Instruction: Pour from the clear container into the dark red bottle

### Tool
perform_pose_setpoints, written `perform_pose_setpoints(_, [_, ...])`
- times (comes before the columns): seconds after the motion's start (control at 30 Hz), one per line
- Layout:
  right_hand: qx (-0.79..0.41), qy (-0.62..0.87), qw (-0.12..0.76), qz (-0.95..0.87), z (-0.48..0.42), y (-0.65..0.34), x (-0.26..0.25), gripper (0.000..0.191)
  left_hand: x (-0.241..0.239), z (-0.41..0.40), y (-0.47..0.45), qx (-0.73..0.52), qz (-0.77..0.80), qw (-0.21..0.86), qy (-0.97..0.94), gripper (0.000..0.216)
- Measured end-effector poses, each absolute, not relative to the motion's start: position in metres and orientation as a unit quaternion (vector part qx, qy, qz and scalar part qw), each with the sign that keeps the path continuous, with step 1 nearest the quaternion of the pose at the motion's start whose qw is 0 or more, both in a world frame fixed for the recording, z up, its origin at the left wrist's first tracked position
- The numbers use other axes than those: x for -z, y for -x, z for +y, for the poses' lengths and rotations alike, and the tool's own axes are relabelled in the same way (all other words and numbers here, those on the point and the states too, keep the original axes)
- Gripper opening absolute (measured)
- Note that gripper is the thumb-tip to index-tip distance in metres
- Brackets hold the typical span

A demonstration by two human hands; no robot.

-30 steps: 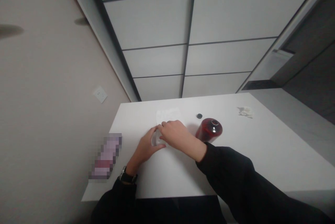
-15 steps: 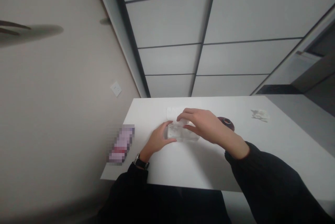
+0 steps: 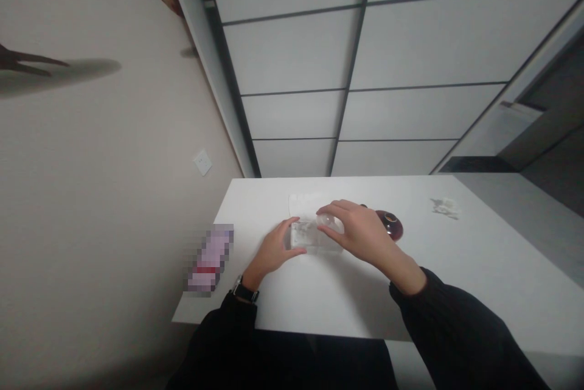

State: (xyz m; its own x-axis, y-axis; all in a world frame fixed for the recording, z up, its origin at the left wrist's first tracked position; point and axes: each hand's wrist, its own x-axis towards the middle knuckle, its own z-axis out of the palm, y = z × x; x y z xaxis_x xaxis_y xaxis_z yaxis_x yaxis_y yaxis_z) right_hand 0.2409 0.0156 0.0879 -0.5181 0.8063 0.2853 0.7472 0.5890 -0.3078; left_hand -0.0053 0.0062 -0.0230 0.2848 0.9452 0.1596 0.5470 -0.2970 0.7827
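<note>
1. Since a moment ago, both hands and the clear container (image 3: 314, 236) have come down a little, and the right hand has closed in over its far end.
2. The left hand (image 3: 276, 250) wraps the container's left end, fingers curled tight on it.
3. The right hand (image 3: 360, 233) pinches the top at the far end.
4. The container sits on the white desk (image 3: 456, 268), near the far edge and toward the left side.
5. A dark red bottle (image 3: 390, 224) stands just behind the right hand.
6. A crumpled scrap (image 3: 444, 207) lies near the far right corner.
</note>
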Motion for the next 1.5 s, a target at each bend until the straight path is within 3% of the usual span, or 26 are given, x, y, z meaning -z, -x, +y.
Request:
perform_pose_setpoints(0.23, [-0.129,0.460,0.413,-0.775,-0.053,-0.266,-0.024,0.022,0.024,0.006,0.005,-0.315,0.506,0.313,-0.739,0.077])
perform_pose_setpoints(0.47, [-0.226,0.506,0.386,-0.737,-0.081,-0.237,0.041,0.016,0.027,0.008,0.007,-0.309,0.500,0.307,-0.748,0.075])
perform_pose_setpoints(0.6, [-0.151,0.486,0.398,-0.763,-0.073,-0.228,0.049,0.020,0.031,0.009,0.009,-0.308,0.495,0.295,-0.757,0.075])
perform_pose_setpoints(0.8, [-0.002,0.469,0.461,-0.753,-0.063,-0.247,0.011,0.015,0.016,0.006,0.002,-0.311,0.471,0.223,-0.795,0.102])
perform_pose_setpoints(0.87, [0.024,0.478,0.416,-0.773,-0.046,-0.248,-0.011,0.023,0.003,0.010,-0.009,-0.277,0.450,0.185,-0.829,0.104])
perform_pose_setpoints(0.97, [-0.004,0.522,0.213,-0.826,-0.014,-0.237,-0.037,0.033,-0.012,0.021,-0.028,-0.213,0.453,0.161,-0.850,0.110])
perform_pose_setpoints(1.07, [-0.030,0.555,0.093,-0.826,0.012,-0.227,-0.047,0.023,-0.018,0.030,-0.039,-0.175,0.469,0.165,-0.850,0.116])
perform_pose_setpoints(1.2, [-0.050,0.503,0.077,-0.859,0.027,-0.230,-0.049,0.011,-0.016,0.034,-0.037,-0.168,0.466,0.176,-0.851,0.115])
perform_pose_setpoints(1.37, [-0.069,0.446,0.064,-0.890,0.028,-0.241,-0.057,0.025,-0.008,0.035,-0.033,-0.182,0.461,0.195,-0.846,0.112])
perform_pose_setpoints(1.5, [-0.053,0.453,0.040,-0.889,0.028,-0.243,-0.064,0.025,-0.003,0.036,-0.033,-0.205,0.471,0.201,-0.834,0.116])
